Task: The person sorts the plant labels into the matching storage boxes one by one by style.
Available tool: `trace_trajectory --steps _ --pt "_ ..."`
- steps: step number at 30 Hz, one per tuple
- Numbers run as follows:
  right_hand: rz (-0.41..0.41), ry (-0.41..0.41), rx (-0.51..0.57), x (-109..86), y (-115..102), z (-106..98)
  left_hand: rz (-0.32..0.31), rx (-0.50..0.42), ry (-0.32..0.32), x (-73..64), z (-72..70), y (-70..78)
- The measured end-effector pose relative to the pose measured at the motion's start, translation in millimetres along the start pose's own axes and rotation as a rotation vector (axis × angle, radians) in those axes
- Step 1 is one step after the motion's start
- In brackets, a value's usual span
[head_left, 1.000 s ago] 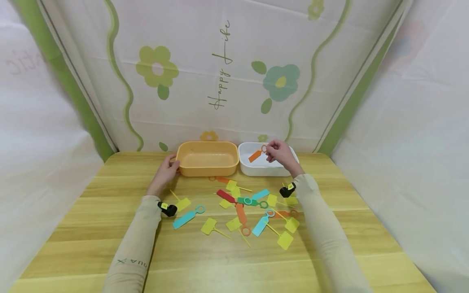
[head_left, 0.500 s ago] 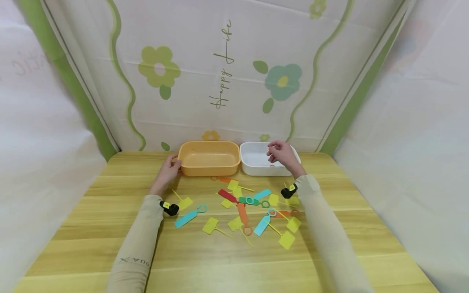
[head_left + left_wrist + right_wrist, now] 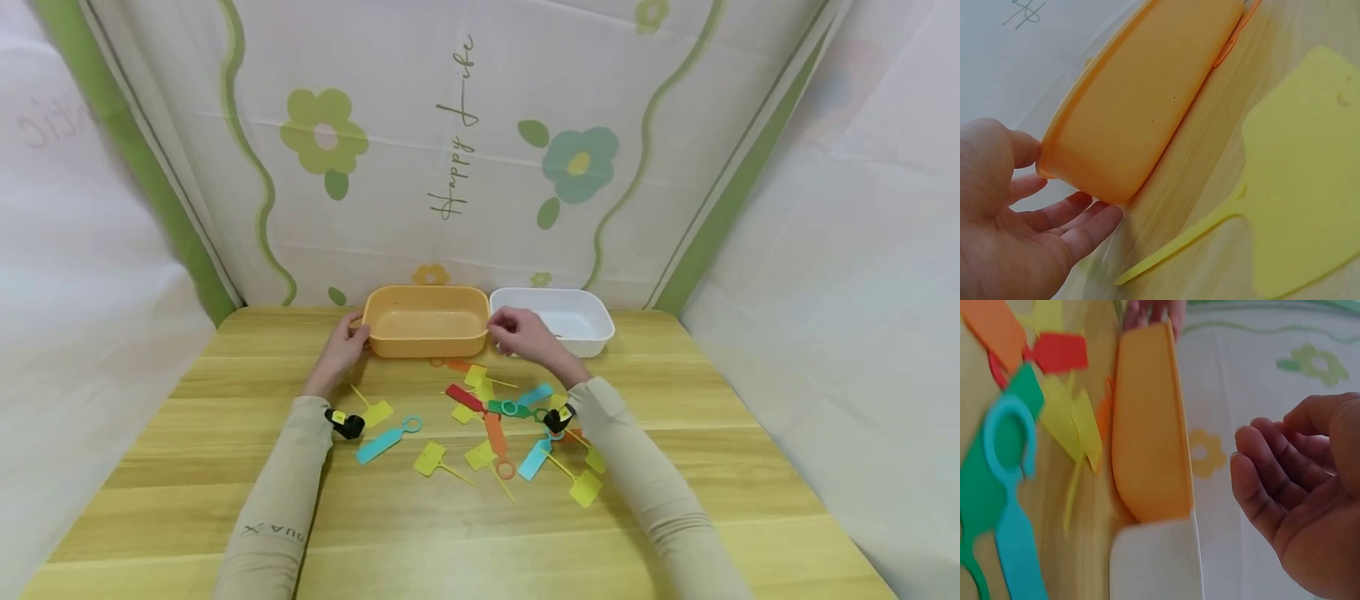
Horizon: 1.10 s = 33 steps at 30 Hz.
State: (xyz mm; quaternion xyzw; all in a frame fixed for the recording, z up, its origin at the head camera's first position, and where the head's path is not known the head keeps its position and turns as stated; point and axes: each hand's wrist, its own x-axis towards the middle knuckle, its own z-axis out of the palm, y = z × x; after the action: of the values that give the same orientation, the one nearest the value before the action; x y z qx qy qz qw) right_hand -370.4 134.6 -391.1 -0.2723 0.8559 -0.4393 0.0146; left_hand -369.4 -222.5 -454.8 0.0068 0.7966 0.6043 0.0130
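My left hand (image 3: pixel 347 337) holds the end of an orange plastic bin (image 3: pixel 427 348), its thumb at the rim and other fingers against the end wall in the left wrist view. Over the seam between that bin and a white bin (image 3: pixel 592 343) hovers my right hand (image 3: pixel 525 335). Its fingers are loosely curled with nothing between them in the right wrist view (image 3: pixel 1310 481). A small orange-red sliver shows inside the white bin; the rest is hidden. Before the bins lie plastic tags: a red tag (image 3: pixel 463 397), a green tag (image 3: pixel 506 409), and an orange tag (image 3: pixel 495 437).
Blue ring tags (image 3: pixel 382 444) and several yellow tags (image 3: pixel 430 458) with thin stems are scattered over the wooden table (image 3: pixel 420 550). Some overlap in the middle. A printed white curtain (image 3: pixel 390 208) stands right behind the bins, with more fabric at both sides.
My right hand let go of an orange tag over the white bin, then moved left and slightly lower toward the orange bin's right end. My left hand has stayed at the orange bin.
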Motion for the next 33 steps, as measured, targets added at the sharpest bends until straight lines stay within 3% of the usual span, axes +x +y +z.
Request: trace_trajectory --steps 8,20,28,33 --pt "-0.136 -0.18 -0.083 -6.2 -25 36 0.0 -0.008 -0.006 0.6 1.0 1.1" --pt "-0.215 -0.472 -0.399 -9.9 -52 77 -0.001 -0.013 -0.014 2.4 1.0 -1.0" --pt "-0.279 -0.567 -0.544 -10.6 -59 104 0.018 -0.005 -0.024 2.5 3.5 -1.1" --pt "-0.263 -0.612 -0.593 -10.3 -63 116 0.016 0.003 -0.017 1.6 1.2 -0.3"
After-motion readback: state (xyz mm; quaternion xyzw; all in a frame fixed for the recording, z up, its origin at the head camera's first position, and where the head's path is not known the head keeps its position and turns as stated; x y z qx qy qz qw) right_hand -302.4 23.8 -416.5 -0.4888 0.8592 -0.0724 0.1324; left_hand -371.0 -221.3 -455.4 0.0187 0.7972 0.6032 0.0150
